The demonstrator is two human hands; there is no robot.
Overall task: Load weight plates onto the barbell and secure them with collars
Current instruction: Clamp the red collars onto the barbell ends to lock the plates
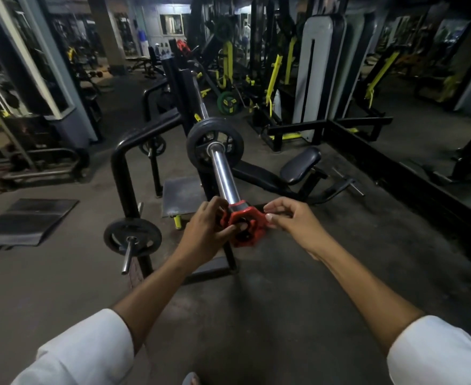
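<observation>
The barbell's chrome sleeve point(223, 176) points toward me from the black bench rack. One black weight plate point(214, 145) sits far up the sleeve against its shoulder. A red plastic collar point(246, 227) is on the very tip of the sleeve, well apart from the plate. My left hand point(205, 232) grips the collar's left side, thumb over its front. My right hand point(291, 220) pinches the collar's right edge between thumb and fingers.
A spare black plate point(132, 240) hangs on the rack's lower storage peg at the left, a smaller one point(152, 146) behind it. A black seat pad point(301, 165) stands right of the bar. Rubber mats point(25, 220) lie left. Yellow and black machines fill the back.
</observation>
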